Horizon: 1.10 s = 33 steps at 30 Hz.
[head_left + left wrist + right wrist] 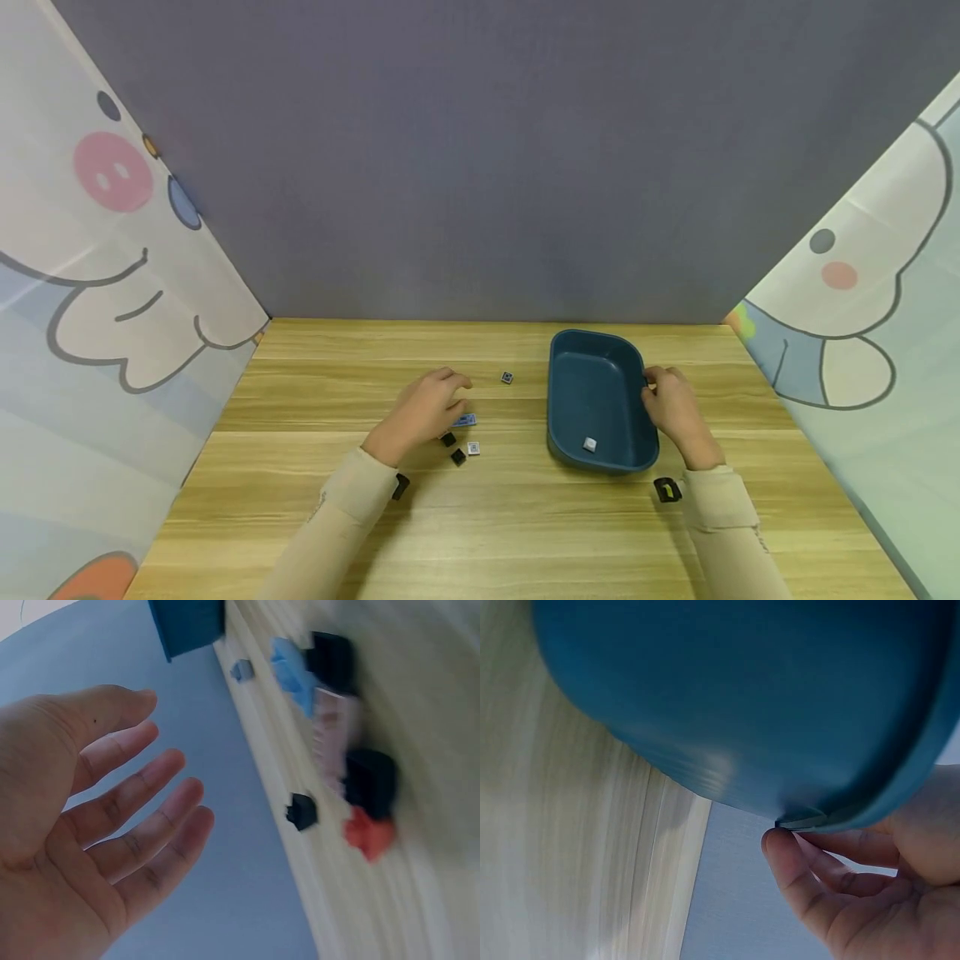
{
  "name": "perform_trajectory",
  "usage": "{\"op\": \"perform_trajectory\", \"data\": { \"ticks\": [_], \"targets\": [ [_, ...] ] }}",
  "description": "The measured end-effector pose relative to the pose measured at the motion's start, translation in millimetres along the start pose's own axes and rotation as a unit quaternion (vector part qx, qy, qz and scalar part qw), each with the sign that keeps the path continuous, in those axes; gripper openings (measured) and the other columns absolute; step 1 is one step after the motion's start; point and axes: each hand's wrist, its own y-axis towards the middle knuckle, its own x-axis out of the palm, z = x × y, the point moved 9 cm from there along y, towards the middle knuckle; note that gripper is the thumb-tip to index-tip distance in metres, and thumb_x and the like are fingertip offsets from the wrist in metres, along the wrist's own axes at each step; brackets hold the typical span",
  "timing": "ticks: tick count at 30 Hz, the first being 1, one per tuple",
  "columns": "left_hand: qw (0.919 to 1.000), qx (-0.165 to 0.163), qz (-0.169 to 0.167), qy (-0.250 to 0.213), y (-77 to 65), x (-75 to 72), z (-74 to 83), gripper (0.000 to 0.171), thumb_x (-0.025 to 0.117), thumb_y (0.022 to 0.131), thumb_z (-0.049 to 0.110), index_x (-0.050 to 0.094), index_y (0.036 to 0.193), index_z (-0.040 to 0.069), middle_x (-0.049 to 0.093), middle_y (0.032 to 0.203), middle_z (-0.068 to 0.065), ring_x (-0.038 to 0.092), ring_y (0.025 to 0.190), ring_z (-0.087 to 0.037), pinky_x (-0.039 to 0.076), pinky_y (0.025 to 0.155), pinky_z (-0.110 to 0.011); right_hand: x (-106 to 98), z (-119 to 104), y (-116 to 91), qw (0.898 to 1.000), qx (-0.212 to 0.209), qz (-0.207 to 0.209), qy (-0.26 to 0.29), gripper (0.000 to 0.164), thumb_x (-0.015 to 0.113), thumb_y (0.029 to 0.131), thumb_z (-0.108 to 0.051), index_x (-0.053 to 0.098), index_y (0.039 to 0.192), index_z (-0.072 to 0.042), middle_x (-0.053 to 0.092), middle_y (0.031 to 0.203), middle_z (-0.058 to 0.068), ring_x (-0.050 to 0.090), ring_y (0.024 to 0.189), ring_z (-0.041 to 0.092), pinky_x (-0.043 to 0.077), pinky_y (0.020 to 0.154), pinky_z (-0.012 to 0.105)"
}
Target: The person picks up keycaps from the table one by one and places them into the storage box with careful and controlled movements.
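Note:
My left hand [423,408] hovers over the table with its fingers loosely bent and apart, holding nothing. Beneath and beside it lie several small pieces: a blue oblong piece [465,420], a white square piece [473,448] and a black piece [458,457]. The left wrist view also shows a pink oblong piece [335,731] and a red piece [370,834], partly blurred. With thumb and fingers, my right hand [675,412] pinches the right rim of a dark blue plastic bin [596,387]. One white piece [590,444] lies inside, near its front end.
Behind the left hand, a small dark square piece [507,377] lies apart from the others, left of the bin. A grey panel [480,208] rises along the back of the wooden table [510,533]. Cartoon-printed sheets [112,275] flank the table on both sides.

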Motion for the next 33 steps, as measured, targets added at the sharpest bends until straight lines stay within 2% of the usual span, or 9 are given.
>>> {"op": "perform_trajectory", "data": {
  "ticks": [4, 14, 20, 23, 27, 33],
  "targets": [
    [0.9999, -0.012, 0.007, 0.000, -9.9, 1.9, -8.7, 0.027, 0.072, 0.094, 0.021, 0.071, 0.118, 0.009, 0.067, 0.115, -0.006, 0.064, 0.105, -0.026, 0.054, 0.090, -0.041, 1, -2, 0, 1.000, 0.002, -0.005, -0.004, 0.031, 0.056, 0.091, 0.008, 0.057, 0.117, 0.023, 0.059, 0.103, 0.037, 0.061, 0.084, 0.044, 0.054, 0.071, 0.053],
    [0.9992, -0.035, -0.006, 0.018, -22.9, 15.2, -22.7, 0.027, 0.076, 0.091, 0.023, 0.072, 0.113, 0.009, 0.069, 0.110, -0.006, 0.065, 0.101, -0.027, 0.057, 0.082, -0.040, 3, 0, 0, 1.000, 0.008, -0.010, -0.003, 0.032, 0.055, 0.091, 0.007, 0.056, 0.119, 0.023, 0.057, 0.104, 0.038, 0.061, 0.084, 0.044, 0.053, 0.070, 0.053],
    [0.9981, -0.033, -0.020, 0.048, -22.5, 25.3, -25.7, 0.023, 0.076, 0.091, 0.023, 0.074, 0.108, 0.009, 0.070, 0.109, -0.005, 0.064, 0.105, -0.026, 0.054, 0.090, -0.040, 2, 0, 0, 1.000, 0.006, -0.007, -0.001, 0.032, 0.054, 0.091, 0.007, 0.056, 0.119, 0.023, 0.058, 0.105, 0.038, 0.062, 0.086, 0.044, 0.053, 0.072, 0.054],
    [0.9977, -0.027, -0.030, 0.055, -20.7, 29.8, -25.1, 0.016, 0.075, 0.091, 0.021, 0.075, 0.102, 0.010, 0.069, 0.103, -0.002, 0.064, 0.098, -0.021, 0.054, 0.089, -0.038, 2, 1, 1, 1.000, 0.007, -0.007, -0.001, 0.033, 0.053, 0.091, 0.006, 0.056, 0.120, 0.022, 0.058, 0.105, 0.037, 0.061, 0.086, 0.044, 0.053, 0.072, 0.054],
    [0.9975, -0.028, -0.043, 0.048, -18.7, 33.7, -24.7, 0.007, 0.075, 0.091, 0.017, 0.075, 0.094, 0.012, 0.065, 0.093, 0.001, 0.061, 0.087, -0.017, 0.054, 0.080, -0.035, 2, 1, 1, 1.000, 0.005, -0.009, -0.002, 0.033, 0.053, 0.092, 0.006, 0.056, 0.120, 0.022, 0.058, 0.106, 0.037, 0.061, 0.086, 0.044, 0.053, 0.072, 0.053],
    [0.9961, -0.036, -0.061, 0.053, -15.6, 39.0, -25.2, 0.008, 0.075, 0.090, 0.016, 0.075, 0.094, 0.010, 0.063, 0.091, 0.000, 0.060, 0.085, -0.018, 0.055, 0.076, -0.035, 2, 2, 2, 1.000, 0.003, -0.005, -0.006, 0.033, 0.053, 0.091, 0.005, 0.057, 0.119, 0.022, 0.059, 0.104, 0.036, 0.061, 0.088, 0.044, 0.052, 0.075, 0.055]
  ]
}}
